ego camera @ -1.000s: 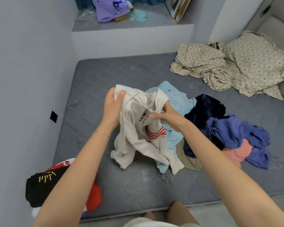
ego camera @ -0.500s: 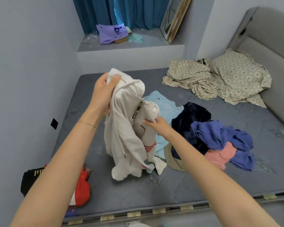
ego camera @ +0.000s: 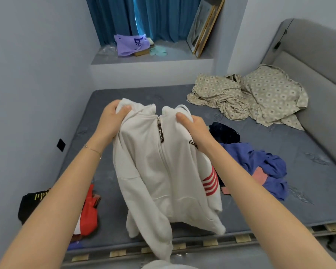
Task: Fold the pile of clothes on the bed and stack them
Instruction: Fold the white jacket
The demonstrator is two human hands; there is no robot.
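Note:
A white zip hoodie (ego camera: 163, 171) with red sleeve stripes hangs in the air above the grey mattress (ego camera: 308, 181), its front facing me. My left hand (ego camera: 113, 117) grips its left shoulder and my right hand (ego camera: 192, 125) grips its right shoulder. Behind it on the right lies the unfolded pile: a dark navy garment (ego camera: 225, 133), a blue-purple garment (ego camera: 260, 164) and a pink one (ego camera: 260, 175). Part of the pile is hidden by the hoodie. At the mattress's near left corner sit a black garment (ego camera: 33, 204) and a red one (ego camera: 89, 212).
Crumpled patterned bedding (ego camera: 250, 96) lies at the far right against the grey headboard (ego camera: 318, 65). A wall runs along the left side. A window ledge (ego camera: 173, 57) behind the bed holds a purple bag (ego camera: 130, 44) and leaning frames (ego camera: 204, 28). Wooden bed slats (ego camera: 241, 238) show along the near edge.
The hoodie was bunched up and partly on the pile; now it is lifted and spread out by both shoulders. My right hand moved from its middle up to the shoulder.

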